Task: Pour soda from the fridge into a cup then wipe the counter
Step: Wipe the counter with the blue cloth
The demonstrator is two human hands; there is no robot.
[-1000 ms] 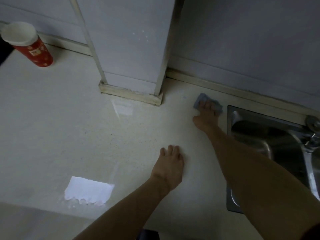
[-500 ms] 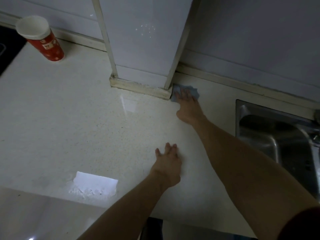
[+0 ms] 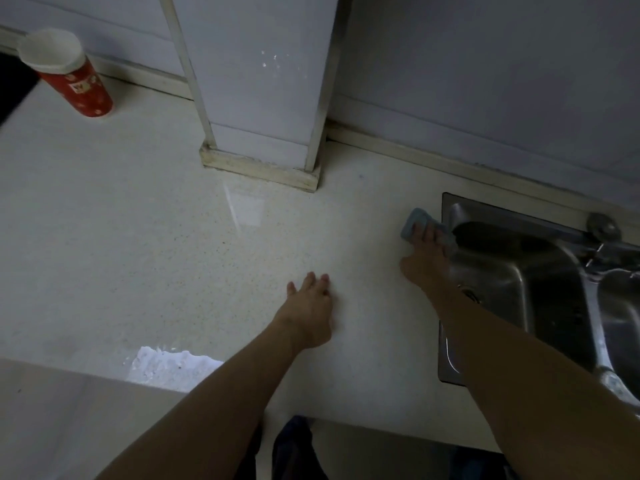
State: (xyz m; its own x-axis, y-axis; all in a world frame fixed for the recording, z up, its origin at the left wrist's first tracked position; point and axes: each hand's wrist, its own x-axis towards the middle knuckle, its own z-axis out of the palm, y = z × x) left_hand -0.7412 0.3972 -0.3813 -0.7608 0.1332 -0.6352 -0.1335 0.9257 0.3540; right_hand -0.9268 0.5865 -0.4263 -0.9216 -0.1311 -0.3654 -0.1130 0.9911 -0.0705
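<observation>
At the far left I see a dark panel [image 3: 12, 84] cut by the frame edge. Just right of it the red cup [image 3: 74, 81] with a white rim stands upright at the back of the counter [image 3: 114, 237], close to the skirting of the wall [image 3: 485, 64]. From the cup, a wide stretch of pale speckled counter runs forward to the front edge, which crosses my view low and slants down to the right. A bright patch of glare [image 3: 166, 368] sits right at that edge.

A square pillar [image 3: 259, 91] comes down onto the counter at the back, and its base juts out as a hard corner. In front of the base there is open surface as far as the left hand [image 3: 308, 313]. That hand lies flat on the counter, palm down, fingers straight and close together, holding nothing.

Between the two hands I see a lane of plain counter. The right hand [image 3: 427, 258] reaches out with straight fingers pressed on top of the blue cloth [image 3: 412, 221], not curled around it. The cloth lies at the left rim of the steel sink [image 3: 519, 282], and its right end laps onto that rim. A tap fitting [image 3: 602, 228] sits at the sink's back edge.
</observation>
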